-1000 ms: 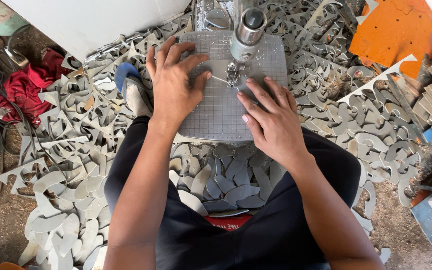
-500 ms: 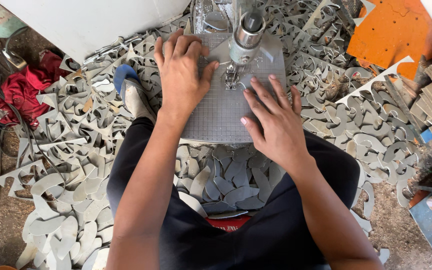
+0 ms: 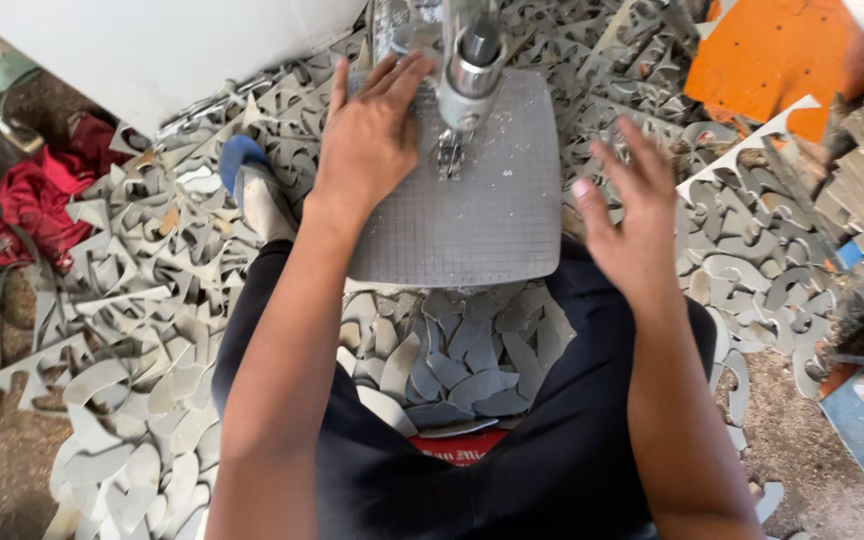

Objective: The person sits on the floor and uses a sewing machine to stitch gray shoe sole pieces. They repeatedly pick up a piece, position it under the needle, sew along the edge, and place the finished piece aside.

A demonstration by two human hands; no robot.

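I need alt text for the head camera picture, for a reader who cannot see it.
A person's left hand lies flat on a grey gridded sheet under a metal machine head, while the right hand hovers open beside the sheet's right edge. Grey cut-out scraps cover the floor around the person's legs.

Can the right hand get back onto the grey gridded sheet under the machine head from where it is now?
Probably yes. The right hand hovers open just off the right edge of the gridded sheet, with nothing between them. The left hand lies flat on the sheet's far left, leaving the right side bare.
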